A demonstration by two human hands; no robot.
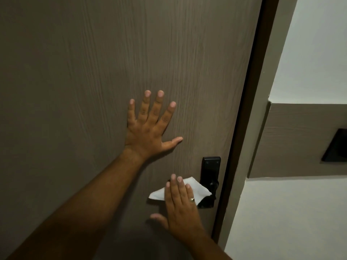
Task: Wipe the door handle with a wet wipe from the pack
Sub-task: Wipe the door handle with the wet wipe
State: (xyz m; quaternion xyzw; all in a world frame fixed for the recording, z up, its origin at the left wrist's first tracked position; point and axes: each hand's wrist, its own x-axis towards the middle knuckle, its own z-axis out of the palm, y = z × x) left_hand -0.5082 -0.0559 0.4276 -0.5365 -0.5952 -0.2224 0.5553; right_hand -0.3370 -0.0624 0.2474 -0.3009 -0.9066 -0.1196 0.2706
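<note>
A black door handle plate sits near the right edge of a grey-brown wood-grain door. Its lever is mostly hidden under a white wet wipe draped over it. My right hand, wearing a ring, lies flat on the wipe with fingers extended and presses it against the lever. My left hand is spread flat on the door above and to the left of the handle, holding nothing. The pack of wipes is not in view.
A dark brown door frame runs down the right side of the door. Beyond it are a white wall, a grey-brown panel and a black wall plate at the far right.
</note>
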